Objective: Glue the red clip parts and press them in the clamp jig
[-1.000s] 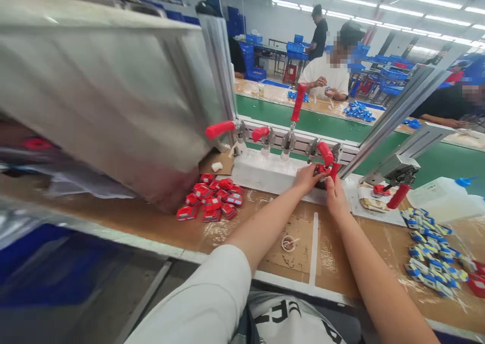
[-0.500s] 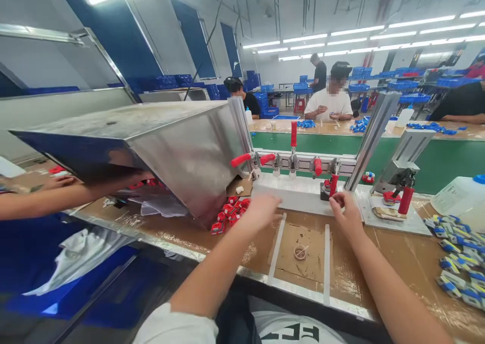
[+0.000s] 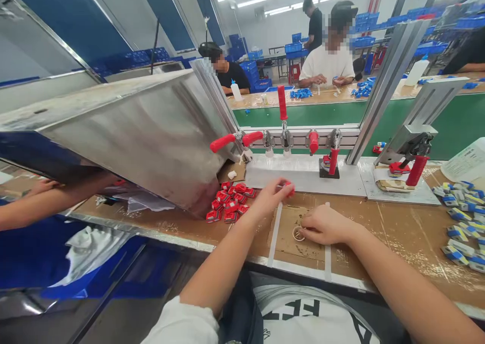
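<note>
My left hand (image 3: 272, 193) is closed on a small red plastic part (image 3: 290, 188), held just above the board in front of the clamp row. To its left lies a pile of red plastic parts (image 3: 229, 200). My right hand (image 3: 324, 224) has its fingers pinched together at the rim of a small round dish (image 3: 298, 234). What those fingers hold is hidden. Under the dish is a cardboard square (image 3: 285, 247) with white tape strips along its sides. Behind, a toggle clamp (image 3: 334, 154) with its red handle down stands over a red part in a black holder.
A metal hood (image 3: 151, 132) stands at the left, a co-worker's arm (image 3: 56, 197) reaching under it. More red-handled clamps (image 3: 282, 111) line the rail. On the right are another clamp fixture (image 3: 413, 157), a white jug (image 3: 468, 162) and blue-white parts (image 3: 468, 223).
My left hand has come up from beside the red pile with a red part in it. My right hand has left the clamp handle and moved down to the dish.
</note>
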The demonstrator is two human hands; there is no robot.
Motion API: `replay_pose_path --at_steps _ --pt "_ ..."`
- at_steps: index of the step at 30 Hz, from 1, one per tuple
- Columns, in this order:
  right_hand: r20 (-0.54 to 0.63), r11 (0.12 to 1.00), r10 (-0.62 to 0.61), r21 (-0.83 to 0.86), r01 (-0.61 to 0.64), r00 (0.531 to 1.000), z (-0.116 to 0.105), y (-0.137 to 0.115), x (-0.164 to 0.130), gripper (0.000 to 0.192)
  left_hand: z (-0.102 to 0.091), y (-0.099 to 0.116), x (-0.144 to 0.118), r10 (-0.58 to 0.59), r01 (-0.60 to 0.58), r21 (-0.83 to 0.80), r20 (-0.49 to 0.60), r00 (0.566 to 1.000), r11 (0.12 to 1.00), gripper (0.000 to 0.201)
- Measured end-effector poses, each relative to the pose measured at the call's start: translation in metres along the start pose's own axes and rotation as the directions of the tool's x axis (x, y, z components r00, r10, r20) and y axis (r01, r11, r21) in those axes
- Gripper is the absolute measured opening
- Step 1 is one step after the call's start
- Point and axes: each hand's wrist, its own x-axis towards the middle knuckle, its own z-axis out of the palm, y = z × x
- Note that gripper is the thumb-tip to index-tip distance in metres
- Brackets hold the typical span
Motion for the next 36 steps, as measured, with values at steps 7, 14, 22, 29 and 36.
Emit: replay_pose_path --at_steps 7,14,22,29,36 --pt "-0.031 0.999 0.006 0.04 -0.005 0.999 0.007 0.004 0.005 0.038 0.067 -0.007 0.052 -0.091 0.282 -0.557 0.346 0.934 0.781 0.05" --pt "-0.045 0.979 -0.017 0.204 0.026 0.999 0.013 0.004 0.006 0.032 0.059 -0.014 0.046 -0.154 0.404 -0.619 0.418 0.895 0.674 0.043" --pt "-0.138 0.864 0.043 0.502 0.033 0.99 0.007 0.015 0.003 0.041 0.067 -0.024 0.046 -0.108 0.218 -0.577 0.219 0.97 0.787 0.051" --pt "-0.515 0.685 0.511 0.727 0.035 0.689 0.0 0.043 -0.016 0.048 0.059 -0.02 0.041 0.066 -0.066 -0.001 0.094 0.993 0.998 0.035" --pt "-0.579 0.772 0.607 0.591 -0.233 0.544 -0.007 0.045 -0.01 0.043 0.061 -0.021 0.039 0.105 -0.121 0.137 0.119 0.987 0.983 0.025"
